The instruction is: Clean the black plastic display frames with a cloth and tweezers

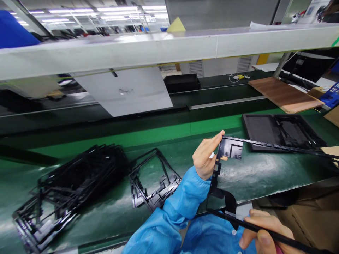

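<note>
A thin black plastic frame (215,192) is held up in both hands above the green bench. My left hand (208,158) pinches its upper left corner, where a small shiny rectangular piece (232,149) shows on the inner side. My right hand (270,229) is closed round the lower bar, near the bottom right of the view. A curved black strip (230,204) hangs at the lower left corner. To the left of my forearm, a few similar loose frames (159,194) lie overlapped on the bench. Farther left is a large heap of black frames (76,190).
A black foam tray (261,132) with dark parts sits at the right, below a brown wooden board (284,92). The white shelf edge (148,53) crosses above the bench, with a white sheet (127,93) beneath it. Cardboard (312,218) stands at lower right.
</note>
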Demonstrator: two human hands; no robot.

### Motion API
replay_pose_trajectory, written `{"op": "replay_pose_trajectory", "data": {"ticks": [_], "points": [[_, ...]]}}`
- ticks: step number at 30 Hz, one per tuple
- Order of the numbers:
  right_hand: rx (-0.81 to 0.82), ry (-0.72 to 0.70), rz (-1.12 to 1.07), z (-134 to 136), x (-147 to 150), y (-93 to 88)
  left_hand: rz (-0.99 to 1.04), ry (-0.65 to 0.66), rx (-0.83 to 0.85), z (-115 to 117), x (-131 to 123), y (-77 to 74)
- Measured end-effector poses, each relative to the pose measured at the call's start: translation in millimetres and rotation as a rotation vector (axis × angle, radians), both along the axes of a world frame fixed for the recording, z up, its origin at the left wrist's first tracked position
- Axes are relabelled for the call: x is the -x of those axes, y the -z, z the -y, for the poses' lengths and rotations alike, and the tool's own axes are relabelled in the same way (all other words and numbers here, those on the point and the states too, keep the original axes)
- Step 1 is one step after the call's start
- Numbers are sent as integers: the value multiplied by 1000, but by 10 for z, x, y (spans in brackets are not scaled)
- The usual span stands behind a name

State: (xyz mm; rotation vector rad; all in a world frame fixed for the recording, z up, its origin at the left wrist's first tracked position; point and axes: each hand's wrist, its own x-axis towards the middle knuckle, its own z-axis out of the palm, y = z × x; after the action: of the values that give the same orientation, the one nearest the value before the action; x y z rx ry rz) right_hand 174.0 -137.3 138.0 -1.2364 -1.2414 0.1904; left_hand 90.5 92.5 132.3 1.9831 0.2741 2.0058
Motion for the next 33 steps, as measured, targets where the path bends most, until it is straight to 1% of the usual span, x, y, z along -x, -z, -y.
{"op": "replay_pose_trajectory", "data": {"ticks": [5, 9, 13, 18, 19, 20, 21, 22, 24, 25, 26, 27, 28, 30, 31, 33], "points": [[-46, -36, 35, -1, -12, -16, 6, 12, -1, -7, -15, 16], [-44, -70, 33, 39, -69, 29, -1, 26, -5, -18, -31, 39], [-14, -127, 33, 90, -131, 101, -12, 34, -5, -30, -48, 60], [24, -118, 44, 108, -156, 114, -15, 69, 20, -21, -70, 79], [15, -111, 39, 102, -157, 105, -11, 99, 67, -10, -66, 72], [5, -99, 22, 94, -158, 92, -5, 155, 156, 4, -56, 56], [-3, -83, -4, 83, -161, 75, -3, 245, 294, 21, -40, 33], [-6, -67, -37, 72, -166, 56, -11, 373, 476, 40, -19, 3], [12, -47, -105, 43, -176, 9, -63, 711, 888, 84, 33, -71], [30, -38, -130, 27, -179, -17, -100, 872, 1054, 110, 58, -110], [45, -28, -142, 10, -180, -42, -133, 986, 1173, 141, 79, -147], [51, -13, -140, -7, -179, -65, -149, 1041, 1245, 176, 94, -182], [56, 2, -134, -23, -177, -84, -143, 1042, 1277, 218, 105, -214], [76, 0, -123, -43, -181, -106, -89, 957, 1262, 311, 118, -273], [99, -40, -111, -46, -193, -106, -56, 919, 1238, 356, 125, -300], [174, -166, -99, -46, -245, -81, 2, 886, 1184, 425, 146, -350]]}}
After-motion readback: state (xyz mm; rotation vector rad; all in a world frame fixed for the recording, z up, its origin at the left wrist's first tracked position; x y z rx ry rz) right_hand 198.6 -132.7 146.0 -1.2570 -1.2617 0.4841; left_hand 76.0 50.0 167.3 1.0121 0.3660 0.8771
